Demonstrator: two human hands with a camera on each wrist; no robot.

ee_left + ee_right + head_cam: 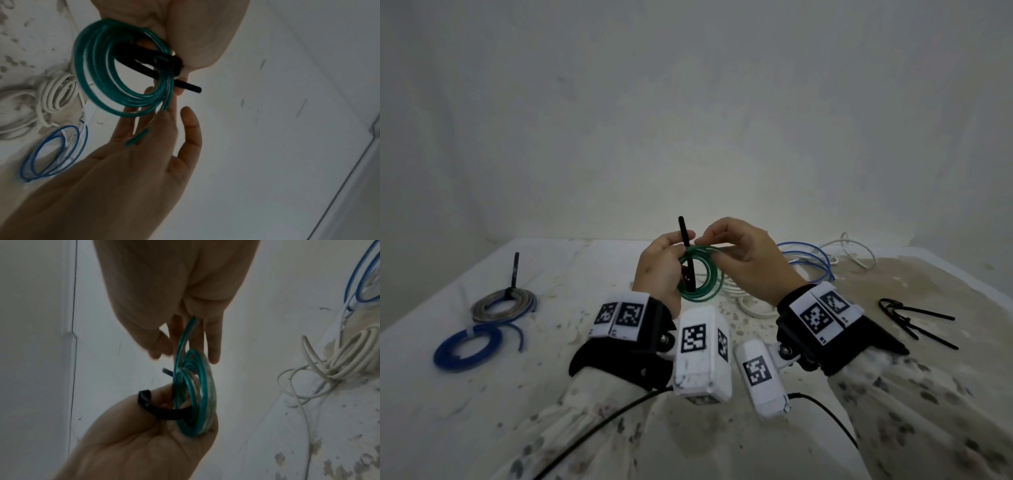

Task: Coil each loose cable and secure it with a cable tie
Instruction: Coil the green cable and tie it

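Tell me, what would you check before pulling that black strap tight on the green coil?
1. Grip: left hand holds green coil and black cable tie: ok.
2. Tie threaded through the coil's opening: ok.
3. Tie tail fed through its head: cannot tell, fingers hide it.
4. Coil's free end tucked in: not ok, it sticks out across the fingers of the right hand.
5. Spare ties lying to the right: ok.

No legible txt, nos., labels.
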